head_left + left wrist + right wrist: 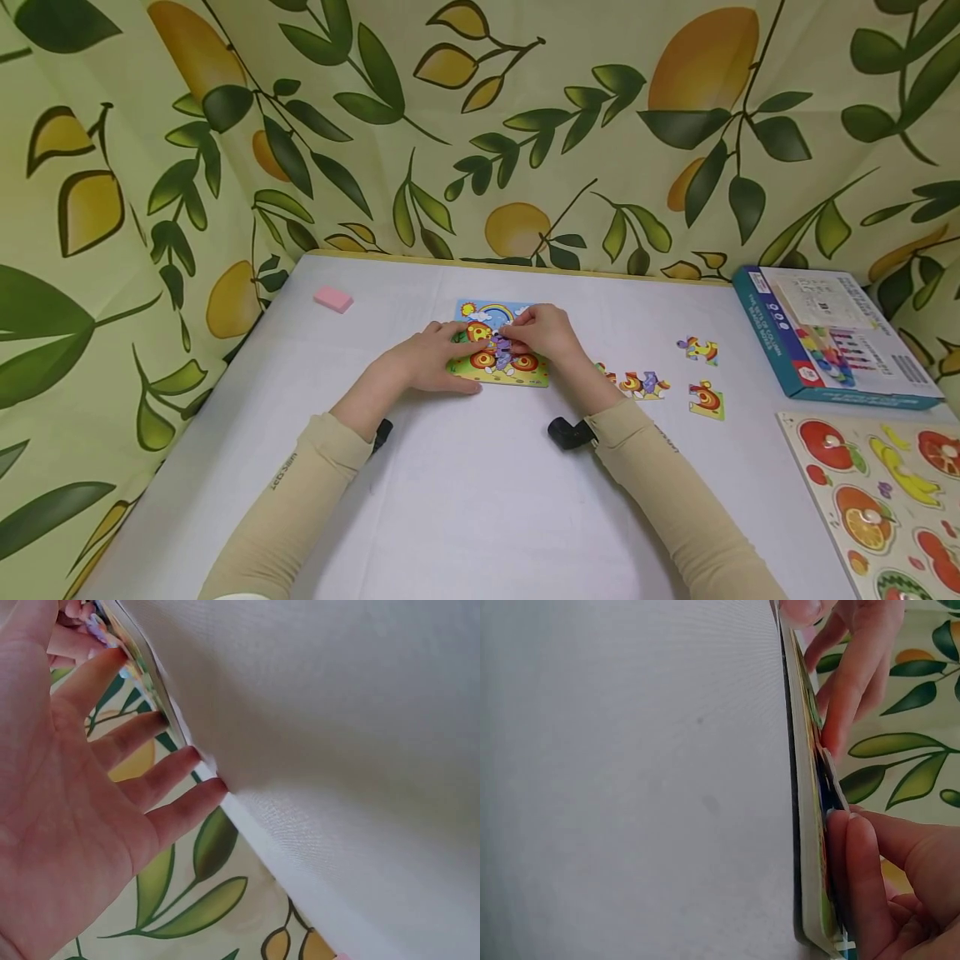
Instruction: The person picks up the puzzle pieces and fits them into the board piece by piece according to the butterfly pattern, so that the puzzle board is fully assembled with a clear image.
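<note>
A colourful jigsaw puzzle board [501, 310], with a rainbow and sun at its top, lies on the white table. My left hand [431, 358] rests along its left side, fingers spread and fairly straight, index fingertip on the picture and thumb by the near edge. Over the right half, my right hand [551, 333] pinches a puzzle piece [835, 778] between thumb and fingers. In the right wrist view this piece stands slightly tilted from the board's surface, close to the left index fingertip. Both hands hide parts of the picture.
Several loose puzzle pieces [645, 385] lie right of the board, some partly behind the right forearm. Farther right are a boxed toy set [840, 333] and a fruit peg board [825, 500]. A pink block [333, 299] sits at the back left, near the patterned curtain [585, 167].
</note>
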Motion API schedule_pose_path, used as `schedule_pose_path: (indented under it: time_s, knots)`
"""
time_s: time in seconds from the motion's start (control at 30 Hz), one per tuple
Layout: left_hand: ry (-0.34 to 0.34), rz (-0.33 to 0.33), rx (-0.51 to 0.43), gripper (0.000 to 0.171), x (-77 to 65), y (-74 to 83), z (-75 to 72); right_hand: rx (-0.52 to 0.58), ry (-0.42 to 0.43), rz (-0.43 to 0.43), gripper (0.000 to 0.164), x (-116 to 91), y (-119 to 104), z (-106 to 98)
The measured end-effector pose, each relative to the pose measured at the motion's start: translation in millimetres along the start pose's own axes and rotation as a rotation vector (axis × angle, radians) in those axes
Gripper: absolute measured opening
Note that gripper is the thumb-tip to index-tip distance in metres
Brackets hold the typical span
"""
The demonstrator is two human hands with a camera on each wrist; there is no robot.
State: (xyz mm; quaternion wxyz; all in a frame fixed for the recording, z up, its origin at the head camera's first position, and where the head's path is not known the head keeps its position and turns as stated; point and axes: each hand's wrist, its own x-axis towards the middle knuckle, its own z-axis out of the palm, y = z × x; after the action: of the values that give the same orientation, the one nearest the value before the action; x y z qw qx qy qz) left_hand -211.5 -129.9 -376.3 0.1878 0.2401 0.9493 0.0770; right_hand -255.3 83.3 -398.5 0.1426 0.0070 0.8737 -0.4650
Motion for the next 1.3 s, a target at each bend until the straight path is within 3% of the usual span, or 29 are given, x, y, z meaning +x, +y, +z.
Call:
schedule_pose_path:
  time_s: [0.27,1.3]
  knots:
    - [0.007,0.003,0.013,0.075,1.4,0.0,1.2,-0.089,0.016,-0.008,0.028,1,-2,0]
    - [-0.007,0.001,0.017,0.074,1.1,2.5,-0.6,-0.195,0.005,0.012,0.033,16,-1,0]
